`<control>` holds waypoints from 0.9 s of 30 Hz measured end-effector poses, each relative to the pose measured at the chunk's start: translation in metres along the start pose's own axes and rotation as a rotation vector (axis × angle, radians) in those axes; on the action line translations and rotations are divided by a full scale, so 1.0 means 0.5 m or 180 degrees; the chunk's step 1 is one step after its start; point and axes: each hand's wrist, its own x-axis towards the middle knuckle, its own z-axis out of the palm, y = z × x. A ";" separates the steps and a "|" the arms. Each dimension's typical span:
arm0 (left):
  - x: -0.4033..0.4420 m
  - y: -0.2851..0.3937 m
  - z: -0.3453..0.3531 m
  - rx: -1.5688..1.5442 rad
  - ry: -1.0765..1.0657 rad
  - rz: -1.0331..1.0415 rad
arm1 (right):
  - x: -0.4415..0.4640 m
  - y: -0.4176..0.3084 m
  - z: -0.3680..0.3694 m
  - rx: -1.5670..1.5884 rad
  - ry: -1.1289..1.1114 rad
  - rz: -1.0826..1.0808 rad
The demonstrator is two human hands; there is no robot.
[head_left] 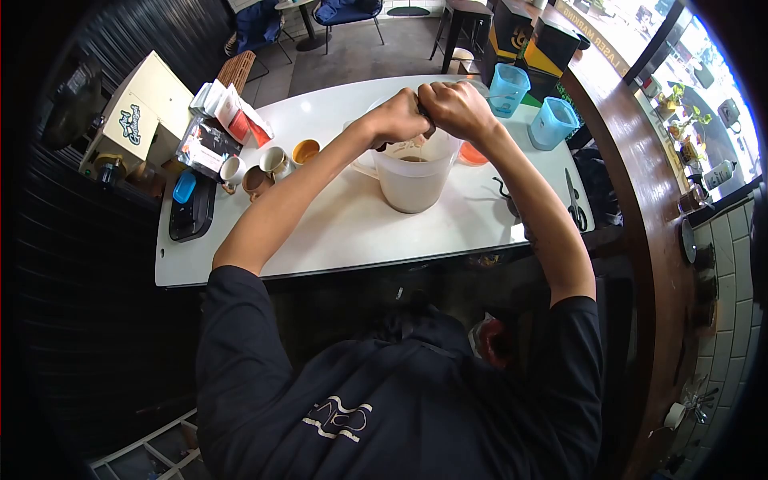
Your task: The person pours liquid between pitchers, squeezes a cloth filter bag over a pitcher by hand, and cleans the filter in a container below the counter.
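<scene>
A large translucent white pitcher stands on the white table, with brownish liquid visible inside it. Over its open top, my left hand and my right hand are closed side by side, touching or nearly so. Something dark and wet-looking shows between and below the fingers, too small to make out. An orange-red item lies just right of the pitcher, partly behind it.
Several cups, one of them white, stand left of the pitcher near a black scale. Two blue containers stand at the right. Scissors lie by the right edge. Chairs are beyond the table.
</scene>
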 end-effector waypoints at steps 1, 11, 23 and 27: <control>0.011 -0.014 0.002 -0.0097 -0.0012 -0.0008 | -0.001 0.002 0.003 0.0002 0.0002 0.0002; 0.005 -0.019 0.010 -0.0750 -0.0170 -0.0134 | -0.007 0.003 0.011 0.0053 0.0068 -0.0114; 0.015 -0.033 -0.015 0.1600 0.0688 0.0237 | 0.016 -0.001 -0.016 0.1218 -0.1045 0.1009; 0.004 -0.032 -0.017 0.2074 0.0944 0.0560 | 0.007 -0.007 -0.034 0.1899 -0.1230 0.1168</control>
